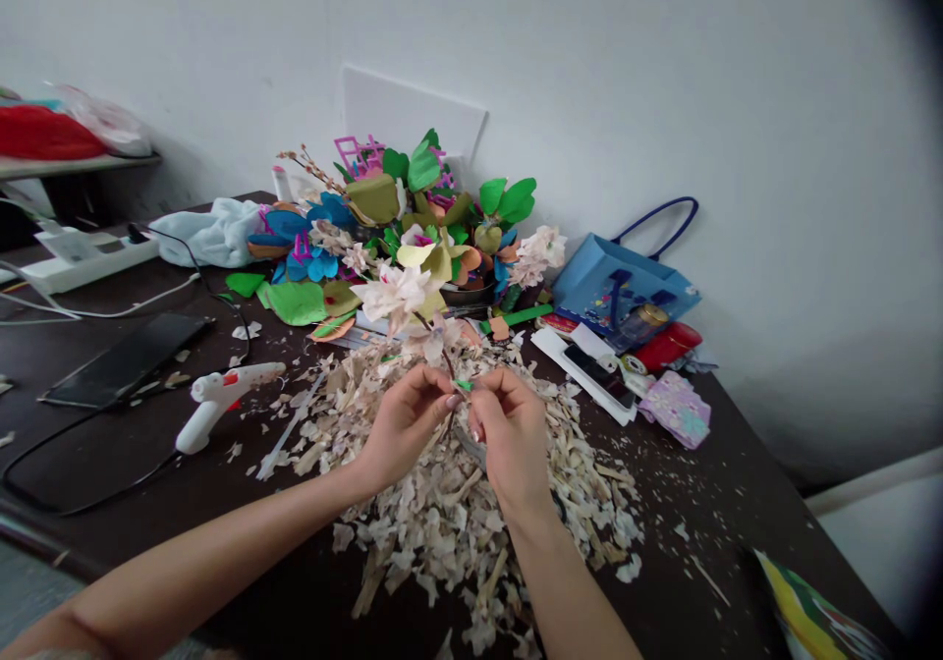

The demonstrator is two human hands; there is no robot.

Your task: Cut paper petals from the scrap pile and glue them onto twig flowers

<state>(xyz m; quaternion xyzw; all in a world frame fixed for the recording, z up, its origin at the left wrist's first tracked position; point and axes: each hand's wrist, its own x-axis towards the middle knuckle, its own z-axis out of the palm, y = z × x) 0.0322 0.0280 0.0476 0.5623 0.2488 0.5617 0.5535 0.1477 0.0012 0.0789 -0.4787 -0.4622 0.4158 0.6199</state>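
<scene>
Over a heap of dried pale petals, both hands meet around the thin brown stem of a handmade flower. Its white-pink bloom leans up and to the left, with smaller petals lower on the stem. My left hand is closed, thumb and fingertips pinching the stem. A small green piece, perhaps tape or a leaf, sits between the fingertips of the two hands. My right hand is closed too, its fingertips pinching at the green piece. The fingers partly hide the stem there.
A white glue gun with its cord and a dark tablet-like slab lie to the left. Colourful paper flowers stand behind. At right are a blue bag, a phone and a patterned cloth.
</scene>
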